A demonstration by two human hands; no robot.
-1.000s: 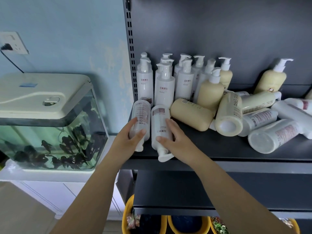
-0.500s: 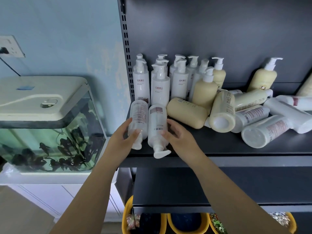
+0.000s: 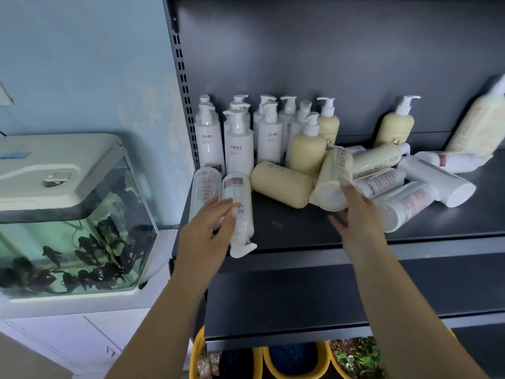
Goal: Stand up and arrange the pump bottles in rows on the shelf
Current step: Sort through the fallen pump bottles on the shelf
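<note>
Two white pump bottles lie side by side at the shelf's [image 3: 287, 231] front left, the left one [image 3: 205, 187] and the right one [image 3: 239, 198], pumps pointing toward me. My left hand [image 3: 210, 225] rests across them with fingers fairly straight. My right hand [image 3: 358, 214] is stretched out, its fingertips touching the base of a lying cream bottle [image 3: 332, 176]. Several white bottles [image 3: 237, 149] stand in rows at the back left, with a cream one [image 3: 307, 149] upright beside them. More cream and white bottles [image 3: 410, 201] lie in a heap to the right.
A fish tank [image 3: 68, 214] with a white lid stands left of the shelf's slotted upright [image 3: 183, 91]. One cream bottle [image 3: 396, 127] stands alone at the back. A lower shelf [image 3: 328, 291] juts out below, with yellow baskets [image 3: 262, 362] under it.
My right hand has let go of the right white bottle and moved right to the lying cream bottle. My left hand has shifted to lie across both white bottles.
</note>
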